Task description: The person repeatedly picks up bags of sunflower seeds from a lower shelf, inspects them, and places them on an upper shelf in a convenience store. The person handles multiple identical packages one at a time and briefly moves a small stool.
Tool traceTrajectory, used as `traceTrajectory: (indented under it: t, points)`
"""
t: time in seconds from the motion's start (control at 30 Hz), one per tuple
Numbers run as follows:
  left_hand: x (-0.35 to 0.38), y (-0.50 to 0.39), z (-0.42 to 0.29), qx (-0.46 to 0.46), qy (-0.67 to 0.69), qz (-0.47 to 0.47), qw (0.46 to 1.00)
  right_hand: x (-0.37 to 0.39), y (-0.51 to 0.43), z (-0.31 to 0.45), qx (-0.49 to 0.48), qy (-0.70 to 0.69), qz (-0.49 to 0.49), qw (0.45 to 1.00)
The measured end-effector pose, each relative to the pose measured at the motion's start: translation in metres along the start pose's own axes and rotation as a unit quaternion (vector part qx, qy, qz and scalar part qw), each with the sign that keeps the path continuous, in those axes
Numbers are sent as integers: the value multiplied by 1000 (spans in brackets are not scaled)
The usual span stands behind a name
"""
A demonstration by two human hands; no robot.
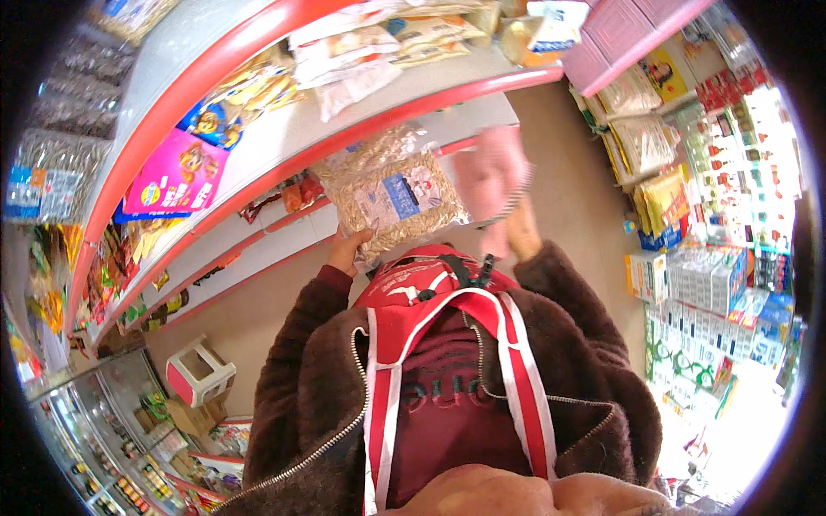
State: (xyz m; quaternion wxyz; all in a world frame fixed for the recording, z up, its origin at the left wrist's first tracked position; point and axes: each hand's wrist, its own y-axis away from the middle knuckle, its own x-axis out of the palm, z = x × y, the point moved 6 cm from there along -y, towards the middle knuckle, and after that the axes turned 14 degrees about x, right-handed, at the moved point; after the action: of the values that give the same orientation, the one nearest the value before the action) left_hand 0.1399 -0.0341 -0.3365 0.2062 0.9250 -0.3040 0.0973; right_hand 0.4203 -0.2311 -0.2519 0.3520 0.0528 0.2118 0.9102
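My left hand [352,250] grips the lower left corner of a clear plastic bag of sunflower seeds [445,193], its thumb on top. The bag has a blue and white label with writing. Beside its right end, my right hand [524,222] holds a pink cloth [493,171]. The cloth is blurred and covers most of the fingers. Just beyond the held bag, a similar clear bag [387,145] lies at the shelf. Below the bag, the red apron [400,277] on my chest carries a black clip.
Red-edged shelves [413,138] curve across the front and left, with packed goods and a pink snack bag [177,174]. A white and red plastic stool [201,371] stands on the floor at lower left. Stacked boxes [706,277] and packets line the right side. A pink panel [619,39] juts in above.
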Motion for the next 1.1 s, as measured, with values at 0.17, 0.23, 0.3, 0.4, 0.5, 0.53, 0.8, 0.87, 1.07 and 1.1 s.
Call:
traceTrajectory:
  t: [0.17,0.23,0.3,0.4,0.5,0.53,0.8,0.87,1.07,1.1]
  points:
    - [88,0,-2,-71,156,104,980,95,35,6,-335,502,70,795]
    - [121,-1,-45,217,-312,314,870,80,45,24,-396,436,-30,808]
    - [134,12,-51,121,3,189,974,38,34,30,-351,504,-172,770]
    - [147,41,-70,76,44,195,977,-42,13,15,-218,279,-181,917]
    - [160,51,-79,68,19,168,983,-66,2,13,-180,228,-183,939]
    - [162,55,-81,58,6,174,983,-63,1,20,-186,236,-193,934]
    - [170,55,-92,132,-59,219,965,67,66,119,-457,406,-192,768]
    - [171,56,-94,127,-55,237,962,80,88,135,-495,378,-189,759]
    - [170,65,-124,99,-114,265,952,29,54,179,-296,273,16,915]
    - [174,66,-134,104,-138,295,940,23,51,185,-282,274,61,918]
